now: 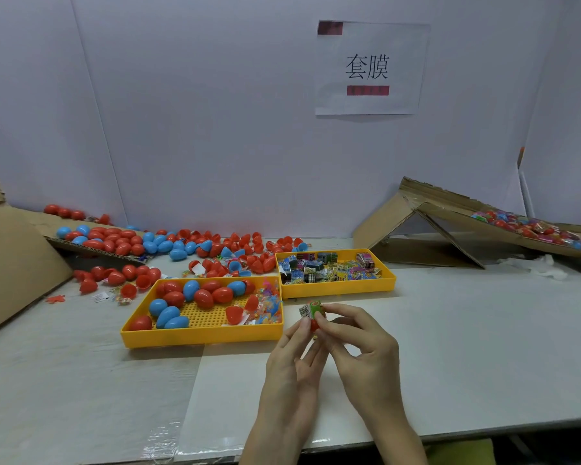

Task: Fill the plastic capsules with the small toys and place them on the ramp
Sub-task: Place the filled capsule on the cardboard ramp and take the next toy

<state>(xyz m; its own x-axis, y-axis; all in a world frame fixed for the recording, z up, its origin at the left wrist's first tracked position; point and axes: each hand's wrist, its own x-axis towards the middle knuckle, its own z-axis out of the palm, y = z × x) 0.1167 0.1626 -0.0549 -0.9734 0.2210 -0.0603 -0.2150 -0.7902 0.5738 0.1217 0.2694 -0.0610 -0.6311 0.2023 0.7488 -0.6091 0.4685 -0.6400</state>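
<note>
at desk front edge: pinching red capsule (314,325) between left hand (294,360) and right hand (361,344), close together, green toy packet (311,309) at its top. done: filled capsules (530,227) on cardboard ramp (450,209), right edge. remaining: loose capsules (212,297) in yellow tray (202,337).

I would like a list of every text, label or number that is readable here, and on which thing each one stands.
"套膜": large black characters on the white paper sign on the wall.
The two red bars on that sign: blurred, unreadable.
The packets in the right yellow tray: print too small to read.
The label on the capsule that the left hand and right hand pinch: too small to read.
</note>
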